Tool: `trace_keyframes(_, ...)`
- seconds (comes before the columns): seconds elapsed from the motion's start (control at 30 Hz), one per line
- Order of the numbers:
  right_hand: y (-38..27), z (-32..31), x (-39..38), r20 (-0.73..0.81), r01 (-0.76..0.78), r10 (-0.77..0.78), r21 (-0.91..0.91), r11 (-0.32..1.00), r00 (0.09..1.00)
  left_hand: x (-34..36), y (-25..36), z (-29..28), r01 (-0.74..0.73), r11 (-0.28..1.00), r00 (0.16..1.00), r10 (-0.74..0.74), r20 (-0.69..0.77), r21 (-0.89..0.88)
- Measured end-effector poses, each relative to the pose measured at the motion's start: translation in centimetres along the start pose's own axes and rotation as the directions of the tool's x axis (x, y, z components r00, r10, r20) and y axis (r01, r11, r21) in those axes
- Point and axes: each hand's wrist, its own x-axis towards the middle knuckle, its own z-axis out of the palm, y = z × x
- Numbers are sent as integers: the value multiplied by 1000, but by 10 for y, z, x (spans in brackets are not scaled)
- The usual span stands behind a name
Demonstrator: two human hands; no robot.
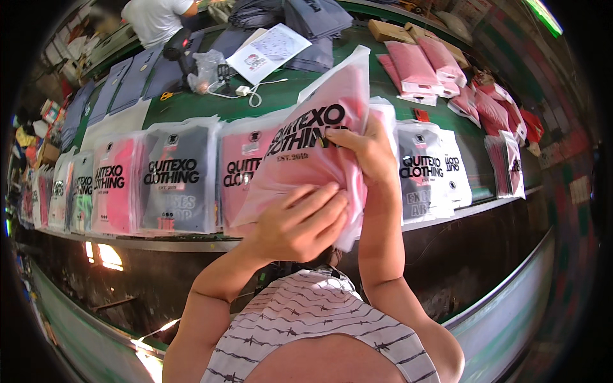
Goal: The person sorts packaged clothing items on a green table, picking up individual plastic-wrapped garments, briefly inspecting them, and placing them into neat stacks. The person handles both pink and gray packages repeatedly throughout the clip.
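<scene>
Tilted up before me is a pink garment in a frosted plastic bag (319, 150) with dark lettering across its front. My right hand (373, 153) grips its right edge, thumb on the front and the other fingers mostly hidden behind. Across the bag's lower front lies my left hand (300, 220), its fingers bent and pressed together against the plastic; its thumb is hidden. Directly behind the held bag stands a stack of bagged pink garments (239, 156), partly covered. A stack of bagged dark grey garments (175, 198) stands to its left, and bagged light garments (421, 169) to the right.
More bagged pink stacks (115, 191) line the front edge of the green table (281, 102). Farther back lie a paper sheet (268, 54), a white cable (255, 96), yellow scissors (167, 96) and folded grey garments (319, 19). Pink packages (412, 67) sit back right. Another person (153, 22) stands beyond.
</scene>
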Motion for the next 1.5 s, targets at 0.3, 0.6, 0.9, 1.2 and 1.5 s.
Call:
trace_keyframes(0.3,54,-167,-4,-170,-123,122,1,992,978,27,70,92,70,956,992,-37,120,-285)
trace_keyframes(0.6,73,-199,11,-35,-205,202,-118,972,979,-40,31,131,947,260,300,-925,233,-188)
trace_keyframes(0.9,69,-205,-12,-161,-14,-183,-786,618,970,-39,63,144,953,183,237,-946,220,-243)
trace_keyframes(1.2,61,-273,-61,-192,28,-295,-794,607,936,15,97,134,817,403,404,-910,-89,-412)
trace_keyframes(1.5,58,-356,-111,-447,-261,-399,-859,440,800,45,172,224,708,-203,438,-626,645,-677)
